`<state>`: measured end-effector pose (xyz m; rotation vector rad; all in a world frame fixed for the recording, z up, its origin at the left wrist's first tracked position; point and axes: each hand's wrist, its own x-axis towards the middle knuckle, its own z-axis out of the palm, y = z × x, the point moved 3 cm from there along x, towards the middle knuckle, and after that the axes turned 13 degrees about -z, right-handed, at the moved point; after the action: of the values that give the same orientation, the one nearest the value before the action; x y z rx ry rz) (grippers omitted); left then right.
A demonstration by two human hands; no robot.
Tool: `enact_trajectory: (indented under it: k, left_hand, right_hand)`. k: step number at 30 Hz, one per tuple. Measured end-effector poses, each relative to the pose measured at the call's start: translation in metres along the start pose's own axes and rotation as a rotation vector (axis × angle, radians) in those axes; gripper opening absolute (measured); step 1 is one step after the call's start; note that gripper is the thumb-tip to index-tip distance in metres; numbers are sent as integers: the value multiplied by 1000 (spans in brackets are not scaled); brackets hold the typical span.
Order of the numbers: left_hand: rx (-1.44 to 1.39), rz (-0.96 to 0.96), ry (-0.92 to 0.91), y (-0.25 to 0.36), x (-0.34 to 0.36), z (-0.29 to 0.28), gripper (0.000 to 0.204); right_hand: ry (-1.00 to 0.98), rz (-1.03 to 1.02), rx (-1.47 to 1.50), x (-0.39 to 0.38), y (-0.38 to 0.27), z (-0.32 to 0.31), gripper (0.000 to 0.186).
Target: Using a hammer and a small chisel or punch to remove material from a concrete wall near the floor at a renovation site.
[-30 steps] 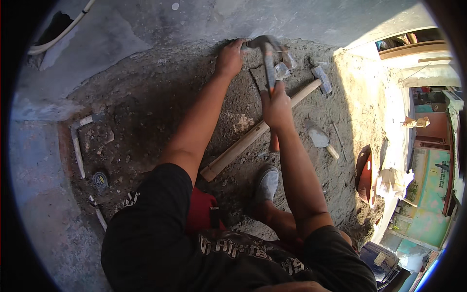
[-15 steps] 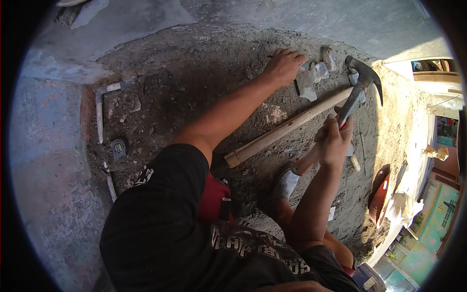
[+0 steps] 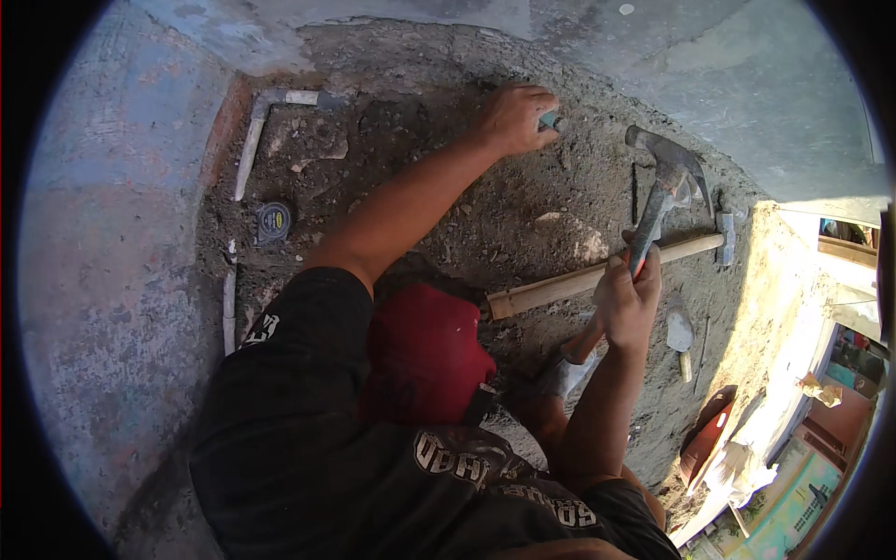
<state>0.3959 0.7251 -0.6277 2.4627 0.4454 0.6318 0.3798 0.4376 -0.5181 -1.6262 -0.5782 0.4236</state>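
My left hand (image 3: 521, 119) is closed round a short bar, its greenish end (image 3: 550, 121) showing beside the fingers, above the dug soil near the far wall. The rest of the bar is hidden by the hand. To the right, my right hand (image 3: 627, 301) grips a claw hammer (image 3: 662, 192) by its red and dark handle, with the head raised toward the far wall. Behind and below it, a long-handled hammer (image 3: 597, 276) with a pale wooden shaft lies on the ground. Clear and whitish lumps (image 3: 686, 193) sit partly hidden behind the claw hammer's head.
At left are a grey-white elbow pipe (image 3: 250, 154), a round tape measure (image 3: 273, 221) and another white pipe (image 3: 230, 303). A trowel (image 3: 679, 329) lies right of my right forearm. Painted walls (image 3: 112, 233) bound the soil. A reddish-brown pan (image 3: 707, 439) sits near the sunlit edge.
My view has turned, bringing more red cloth and the long hammer's head into sight. My left hand has moved left, away from the whitish lumps. The claw hammer has shifted left too.
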Motion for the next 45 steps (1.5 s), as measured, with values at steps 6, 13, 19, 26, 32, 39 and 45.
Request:
enact_trajectory:
  k: [6,13,19,26,32,39,45]
  left_hand:
    - [-42,-14,236,-41,-8,-25,44]
    - [-334,29,578,-49,-13,-46,25]
    - [-551,-96,613,-56,-5,-58,20]
    - [-545,-195,654,-57,-3,-59,23]
    - [-483,-163,655,-59,2,-58,34]
    - [-495,-184,623,-67,3,-53,31]
    - [-480,-239,617,-53,4,-66,27]
  right_hand:
    - [-102,-23,-30,-6,-9,34,31]
    - [-98,-215,-88,-5,-41,77,39]
    - [-107,-413,-213,4,-64,111,49]
    - [-174,-294,-872,44,-19,144,33]
    - [32,-765,-320,30,-83,156,30]
    - [-228,-473,-942,52,-30,142,29]
    - [113,-705,-224,38,-82,142,28]
